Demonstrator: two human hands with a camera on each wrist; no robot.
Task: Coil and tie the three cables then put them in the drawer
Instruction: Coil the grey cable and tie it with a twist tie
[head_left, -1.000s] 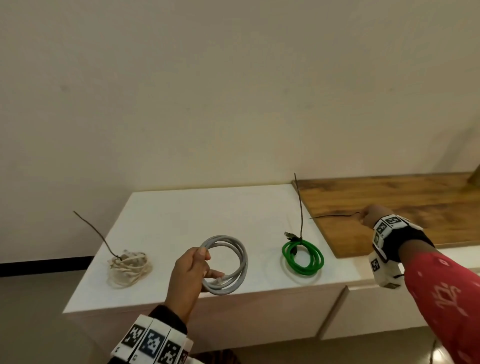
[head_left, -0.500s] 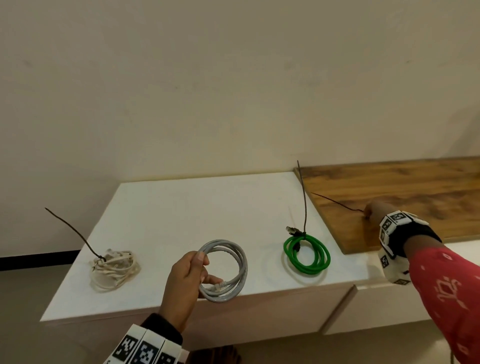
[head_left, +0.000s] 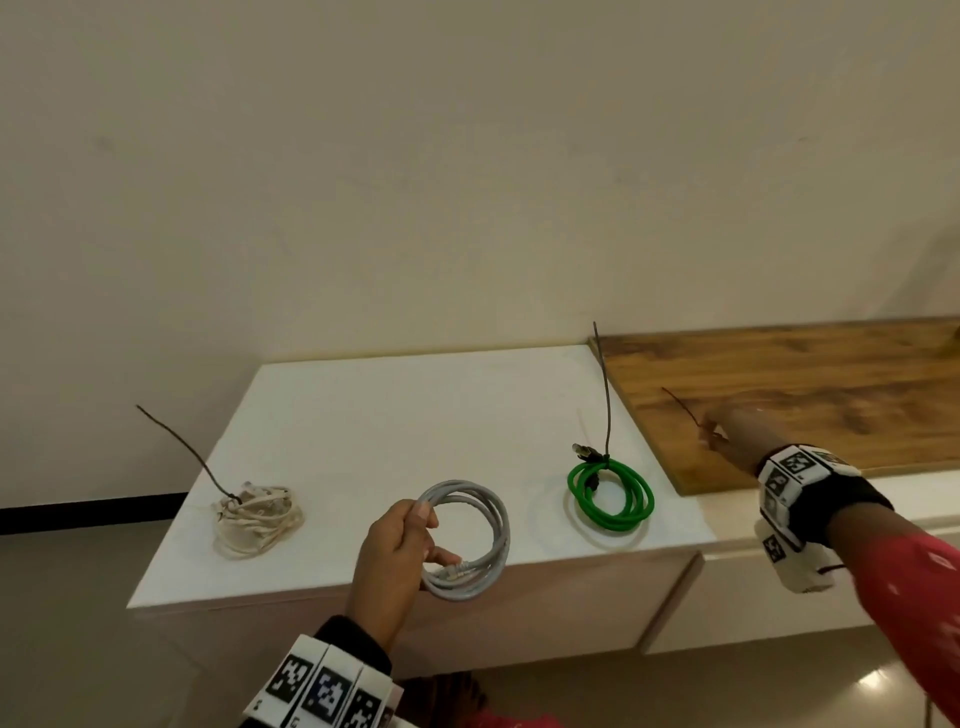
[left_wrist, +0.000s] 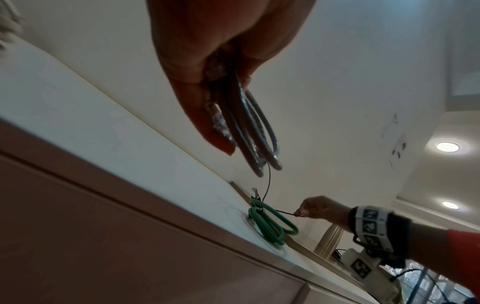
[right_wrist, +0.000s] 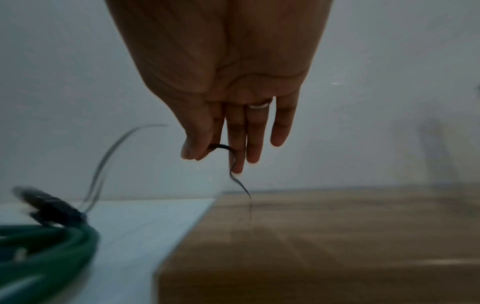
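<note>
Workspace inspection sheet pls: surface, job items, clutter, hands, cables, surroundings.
Surface: white cabinet top; wooden board lies at its right end.
Job's things: grey cable coiled, no tie on it seen; green cable coiled and tied; beige cable bundled and tied; loose tie wire.
Clutter: nothing seen.
Grippers: left hand grips the grey coil at the front edge; right hand pinches the tie wire over the board.
Cables: wire tails stick up from the green and beige coils.
Surroundings: plain wall; closed drawer front below the top; tiled floor.
</note>
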